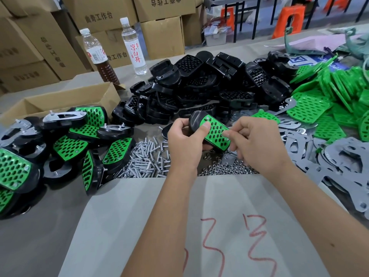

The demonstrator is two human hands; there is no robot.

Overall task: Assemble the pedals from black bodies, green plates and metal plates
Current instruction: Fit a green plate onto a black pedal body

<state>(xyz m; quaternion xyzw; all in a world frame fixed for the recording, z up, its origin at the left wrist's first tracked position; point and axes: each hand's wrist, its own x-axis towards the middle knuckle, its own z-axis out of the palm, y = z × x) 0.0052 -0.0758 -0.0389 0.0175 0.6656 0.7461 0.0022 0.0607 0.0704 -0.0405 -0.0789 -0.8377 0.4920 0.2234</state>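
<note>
A black pedal body with a green perforated plate (pixel 216 131) on its top face is held above the table's middle. My left hand (pixel 184 139) grips its left end, thumb pressing on the green plate. My right hand (pixel 254 141) pinches at the plate's right edge near a corner screw. Behind lies a heap of black bodies (pixel 201 86). Loose green plates (pixel 327 100) are piled at the right, and grey metal plates (pixel 339 154) are spread in front of them. Finished pedals (pixel 67 144) are stacked at the left.
Screws (pixel 147 156) and nuts (pixel 223 168) lie in piles under my hands. An open cardboard box (pixel 65 100) stands at the back left, two bottles (pixel 131 47) behind it. A sheet with red marks (pixel 219 226) covers the near table. Stacked cartons fill the background.
</note>
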